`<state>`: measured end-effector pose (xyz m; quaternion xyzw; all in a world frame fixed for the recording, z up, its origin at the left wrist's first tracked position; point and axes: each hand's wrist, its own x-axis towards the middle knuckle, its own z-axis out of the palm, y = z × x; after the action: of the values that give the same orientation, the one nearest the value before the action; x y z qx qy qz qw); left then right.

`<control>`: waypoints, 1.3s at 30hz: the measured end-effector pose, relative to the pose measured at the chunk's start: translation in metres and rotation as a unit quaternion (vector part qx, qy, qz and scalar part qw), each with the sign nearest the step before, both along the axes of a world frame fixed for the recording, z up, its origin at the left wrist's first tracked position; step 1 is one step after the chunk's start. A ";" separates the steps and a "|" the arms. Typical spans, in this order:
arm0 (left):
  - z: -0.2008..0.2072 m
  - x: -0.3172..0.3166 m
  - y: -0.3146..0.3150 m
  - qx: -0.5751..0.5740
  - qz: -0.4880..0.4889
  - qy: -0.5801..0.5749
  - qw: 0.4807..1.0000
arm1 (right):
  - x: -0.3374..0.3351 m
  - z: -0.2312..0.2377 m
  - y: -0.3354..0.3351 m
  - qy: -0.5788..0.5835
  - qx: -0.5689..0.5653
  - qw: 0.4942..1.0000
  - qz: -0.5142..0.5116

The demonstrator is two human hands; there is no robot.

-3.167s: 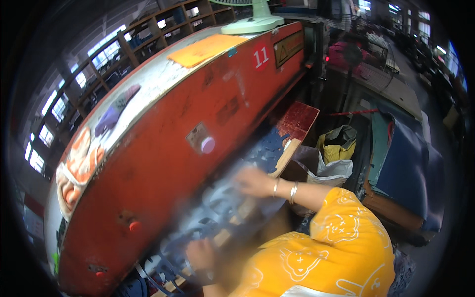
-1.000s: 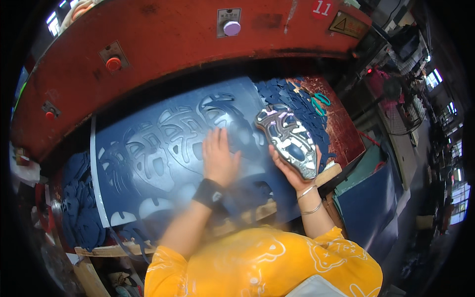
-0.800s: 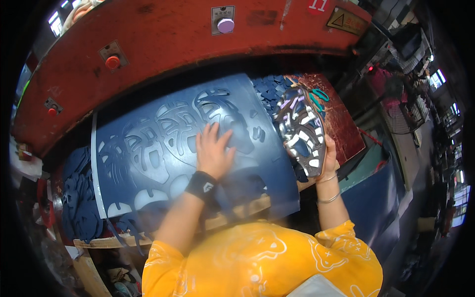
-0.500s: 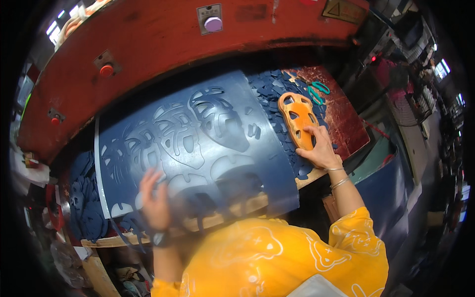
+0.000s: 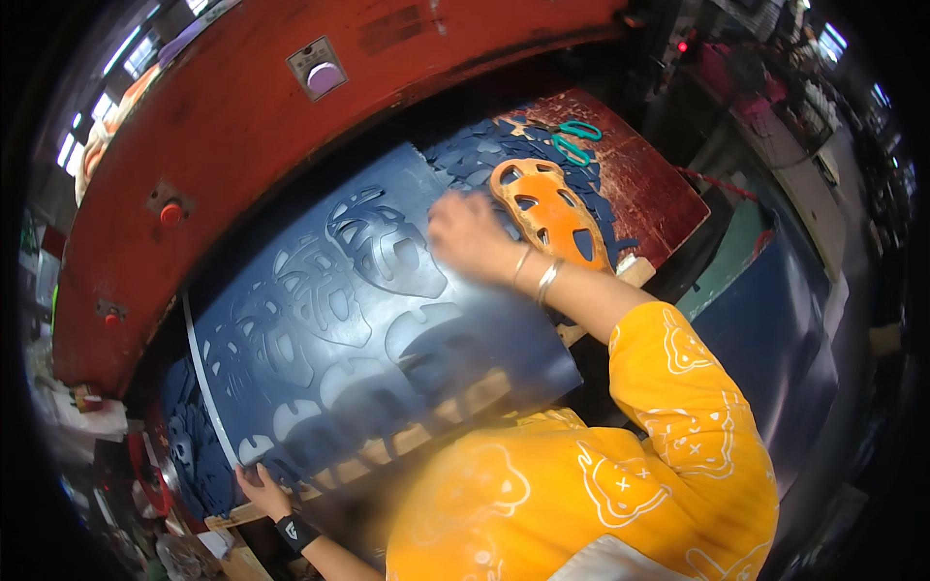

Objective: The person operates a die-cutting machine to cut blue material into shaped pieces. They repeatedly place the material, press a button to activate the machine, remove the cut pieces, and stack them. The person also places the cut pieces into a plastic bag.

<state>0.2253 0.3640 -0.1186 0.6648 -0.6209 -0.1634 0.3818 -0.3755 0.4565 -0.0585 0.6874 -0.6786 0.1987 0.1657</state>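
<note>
left hand [image 5: 260, 487] down at the near-left corner of the blue sheet [image 5: 387, 320], fingers pinched on its edge. right hand [image 5: 472, 235] laid open and flat on the sheet's far-right part, just beside the orange die [image 5: 547, 210]. sheet spread over the bench under the red press [image 5: 223, 145], scissors [image 5: 573, 138] beyond the die.

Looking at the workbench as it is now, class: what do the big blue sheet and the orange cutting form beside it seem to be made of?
Blue sheet: probably flexible synthetic leather or foam, matt; it curves and carries clean cut-out holes.
Orange cutting form: rigid, likely painted metal or plastic, with a slight sheen and open windows.
</note>
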 end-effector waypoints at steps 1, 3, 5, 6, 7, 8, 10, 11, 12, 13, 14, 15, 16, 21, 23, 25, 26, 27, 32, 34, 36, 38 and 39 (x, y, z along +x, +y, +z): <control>-0.002 0.006 -0.006 -0.026 -0.007 0.015 1.000 | -0.008 0.003 -0.002 0.047 0.017 0.989 -0.141; 0.003 0.018 -0.012 -0.019 0.041 -0.030 0.999 | -0.032 0.018 0.019 -0.030 -0.019 0.987 -0.159; 0.011 0.019 -0.018 0.014 0.009 0.053 0.998 | -0.030 0.023 0.061 -0.205 0.030 0.974 -0.089; 0.015 0.014 -0.023 0.033 0.005 0.049 0.998 | -0.021 0.021 0.078 -0.207 0.115 0.965 -0.115; 0.020 0.009 -0.027 0.052 0.034 0.057 0.996 | -0.009 0.017 0.092 -0.210 0.197 0.948 -0.134; 0.023 0.001 -0.033 -0.039 -0.019 0.023 0.999 | 0.003 0.012 0.100 -0.166 0.224 0.951 -0.130; 0.030 -0.008 -0.034 -0.115 -0.024 0.007 0.993 | 0.020 0.004 0.108 -0.236 0.207 0.941 -0.128; 0.034 -0.007 -0.030 -0.107 -0.052 0.004 0.993 | 0.029 0.000 0.112 -0.243 0.159 0.949 -0.120; 0.039 -0.002 -0.022 -0.082 -0.063 0.068 0.992 | 0.031 0.001 0.118 -0.299 0.159 0.933 -0.120; 0.049 0.010 -0.008 -0.039 -0.075 0.071 0.994 | 0.028 0.004 0.132 -0.363 0.174 0.907 -0.121; 0.053 0.020 0.010 -0.017 -0.069 0.052 0.996 | 0.028 0.008 0.147 -0.392 0.167 0.896 -0.125; 0.060 0.030 0.029 -0.029 -0.104 0.042 0.993 | 0.027 0.013 0.167 -0.411 0.200 0.881 -0.121; 0.069 0.037 0.047 0.032 -0.075 -0.011 0.997 | 0.026 0.016 0.183 -0.425 0.232 0.867 -0.121; 0.107 -0.072 0.056 -0.003 -0.096 0.008 0.995 | 0.021 0.017 0.212 -0.489 0.180 0.839 -0.158; 0.113 -0.172 0.055 0.014 -0.267 0.019 0.963 | 0.024 0.012 0.190 -0.523 0.081 0.837 -0.138; 0.111 -0.263 0.063 -0.085 -0.540 -0.101 0.831 | 0.031 0.011 0.167 -0.548 0.029 0.832 -0.079; 0.104 -0.307 0.067 -0.013 -0.634 -0.042 0.772 | 0.037 0.011 0.158 -0.517 0.036 0.853 -0.065; 0.098 -0.340 0.073 -0.074 -0.692 -0.119 0.708 | 0.045 0.011 0.149 -0.500 0.027 0.865 -0.040; 0.094 -0.389 0.089 -0.196 -0.662 -0.373 0.620 | 0.059 0.013 0.145 -0.466 0.037 0.882 -0.060; 0.103 -0.384 0.076 -0.170 -0.680 -0.292 0.651 | 0.056 0.013 0.150 -0.483 0.031 0.869 -0.097; 0.114 -0.379 0.055 -0.146 -0.698 -0.152 0.684 | 0.055 0.014 0.150 -0.488 0.028 0.869 -0.082; 0.122 -0.373 0.032 0.067 -0.650 0.066 0.754 | 0.057 0.018 0.140 -0.481 0.045 0.870 -0.098; 0.125 -0.369 0.020 0.227 -0.587 0.236 0.740 | 0.061 0.020 0.132 -0.478 0.019 0.877 -0.045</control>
<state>-0.1433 0.3841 0.0063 0.1755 -0.7230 -0.6427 0.1826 -0.3144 0.5889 -0.0386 0.4804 -0.7094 0.4824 -0.1826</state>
